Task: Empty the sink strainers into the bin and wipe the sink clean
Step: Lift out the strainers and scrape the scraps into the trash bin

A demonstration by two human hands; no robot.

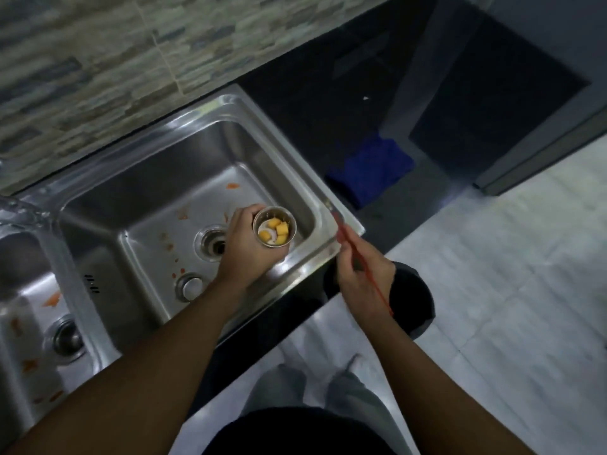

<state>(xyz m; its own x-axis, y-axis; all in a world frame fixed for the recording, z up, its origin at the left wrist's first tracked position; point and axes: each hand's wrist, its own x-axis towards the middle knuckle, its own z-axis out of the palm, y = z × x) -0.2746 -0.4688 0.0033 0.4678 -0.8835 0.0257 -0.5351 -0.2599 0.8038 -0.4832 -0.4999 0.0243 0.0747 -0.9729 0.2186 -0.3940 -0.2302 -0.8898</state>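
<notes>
Strainer (274,227), a small round steel cup, sits upright in the left hand (244,247), mouth facing up, with yellow chunks and a pale scrap inside; the fingers curl round its wall from its left side. It hangs over the right basin of the sink (184,152), right of the open drain hole (213,244), which lies just under that hand's knuckles; orange scraps (232,185) dot the basin floor beyond the hand. Right hand (364,280) pinches a thin red-handled utensil (345,236); its long axis slants from the wrist up and leftward, the blurred metal tip over the sink's right rim, just right of the strainer. Dark round bin (418,290) stands on the floor beneath the right hand; a blue cloth (371,169) lies on the dark tabletop (312,110) beyond it.
</notes>
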